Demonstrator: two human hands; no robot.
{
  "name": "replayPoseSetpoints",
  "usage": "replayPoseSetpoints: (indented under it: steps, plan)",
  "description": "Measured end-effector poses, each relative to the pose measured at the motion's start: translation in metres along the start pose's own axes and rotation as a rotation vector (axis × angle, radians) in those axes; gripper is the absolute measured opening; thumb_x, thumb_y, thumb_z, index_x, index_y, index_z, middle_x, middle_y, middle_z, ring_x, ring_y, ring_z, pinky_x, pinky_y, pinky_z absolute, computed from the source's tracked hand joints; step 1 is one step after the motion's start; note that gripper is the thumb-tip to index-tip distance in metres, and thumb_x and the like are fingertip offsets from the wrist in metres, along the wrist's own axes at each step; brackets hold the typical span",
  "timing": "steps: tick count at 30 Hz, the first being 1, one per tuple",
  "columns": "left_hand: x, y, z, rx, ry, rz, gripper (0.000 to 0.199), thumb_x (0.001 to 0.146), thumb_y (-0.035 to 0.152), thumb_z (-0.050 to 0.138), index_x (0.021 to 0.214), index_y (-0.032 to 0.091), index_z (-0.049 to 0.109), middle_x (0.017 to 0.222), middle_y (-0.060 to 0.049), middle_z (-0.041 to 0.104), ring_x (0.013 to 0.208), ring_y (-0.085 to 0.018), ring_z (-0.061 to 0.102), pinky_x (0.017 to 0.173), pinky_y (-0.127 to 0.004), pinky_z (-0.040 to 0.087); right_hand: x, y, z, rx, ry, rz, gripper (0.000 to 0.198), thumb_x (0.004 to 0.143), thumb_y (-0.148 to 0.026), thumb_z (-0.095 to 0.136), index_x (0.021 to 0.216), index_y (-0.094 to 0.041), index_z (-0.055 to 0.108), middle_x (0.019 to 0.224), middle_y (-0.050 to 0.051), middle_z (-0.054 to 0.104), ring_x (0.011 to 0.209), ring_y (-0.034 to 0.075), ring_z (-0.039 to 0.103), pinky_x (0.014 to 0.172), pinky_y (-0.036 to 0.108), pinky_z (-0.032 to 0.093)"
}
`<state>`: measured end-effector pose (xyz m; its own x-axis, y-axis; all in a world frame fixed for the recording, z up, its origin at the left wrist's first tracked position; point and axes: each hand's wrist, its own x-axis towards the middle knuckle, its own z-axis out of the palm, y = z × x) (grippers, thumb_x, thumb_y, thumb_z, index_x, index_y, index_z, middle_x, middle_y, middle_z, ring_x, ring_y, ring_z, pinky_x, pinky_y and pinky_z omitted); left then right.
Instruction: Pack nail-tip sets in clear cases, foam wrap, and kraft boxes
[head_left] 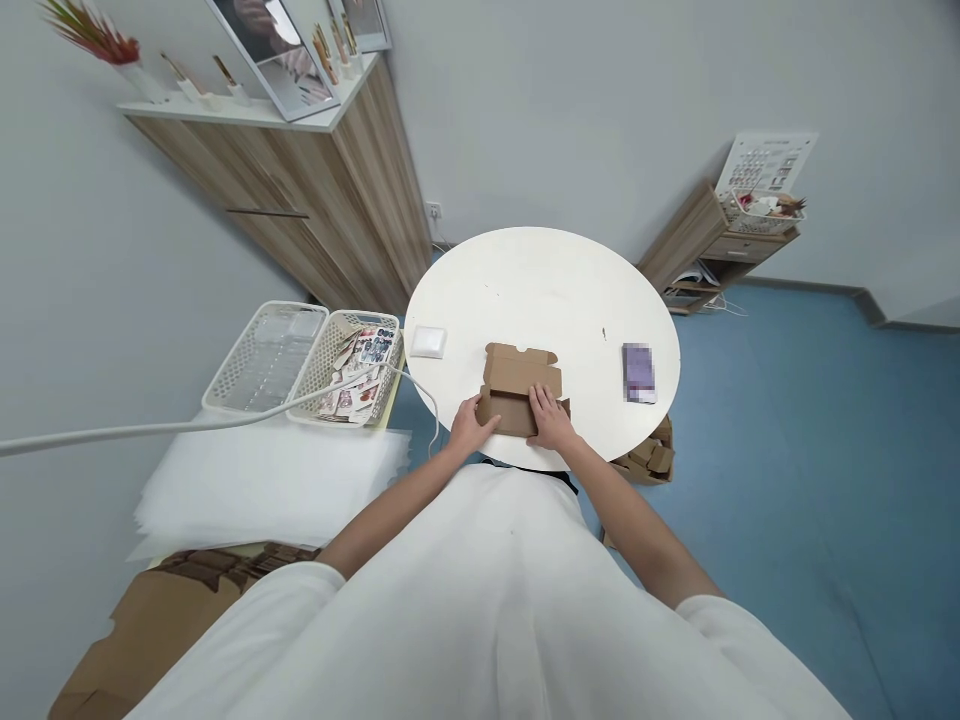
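A brown cardboard box [523, 376] lies on the round white table [555, 265], its lid folded back toward the far side and its tray facing me. My left hand [472, 426] grips the tray's left side wall, thumb at the near inner edge. At the tray's right end, my right hand [551, 418] holds the cardboard, fingers reaching across it toward the lid fold. A white packet [428, 342] lies to the left of the box. To the right is a purple stack [639, 373], blurred, so its kind cannot be made out.
White baskets, one with clear plastic packs [279, 345] and one with printed cards [360, 385], stand at left. White sheets [274, 480] and flat cardboard [150, 630] lie nearer. A pale cable [187, 428] crosses there. A carton [651, 460] sits under the table's right edge.
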<state>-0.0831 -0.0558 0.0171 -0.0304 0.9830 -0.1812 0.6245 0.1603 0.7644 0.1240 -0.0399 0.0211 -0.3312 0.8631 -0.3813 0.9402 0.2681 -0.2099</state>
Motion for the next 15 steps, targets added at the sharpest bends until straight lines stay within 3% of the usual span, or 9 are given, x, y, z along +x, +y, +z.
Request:
replayPoseSetpoints:
  steps: [5, 15]
  plan:
    - [0.000, 0.000, 0.000, 0.023, 0.011, -0.012, 0.036, 0.083, 0.032, 0.045, 0.116, 0.015, 0.047, 0.114, -0.011, 0.054, 0.096, -0.019, 0.055, 0.082, -0.033, 0.043, 0.003, 0.001, -0.001, 0.064, 0.010, -0.063, 0.129, 0.051, -0.050, 0.073, 0.140, -0.011, -0.012, 0.148, 0.016, -0.007, 0.135, 0.031, -0.009, 0.108, 0.043, 0.011]
    - [0.022, 0.001, -0.006, 0.213, -0.105, -0.129, 0.031, 0.071, 0.015, 0.052, 0.101, 0.019, 0.046, 0.087, -0.005, 0.061, 0.085, -0.019, 0.058, 0.068, -0.027, 0.041, 0.003, 0.000, -0.004, 0.099, -0.056, -0.142, 0.131, 0.049, -0.069, 0.065, 0.140, -0.013, -0.011, 0.148, 0.016, -0.010, 0.134, 0.033, -0.012, 0.108, 0.045, 0.009]
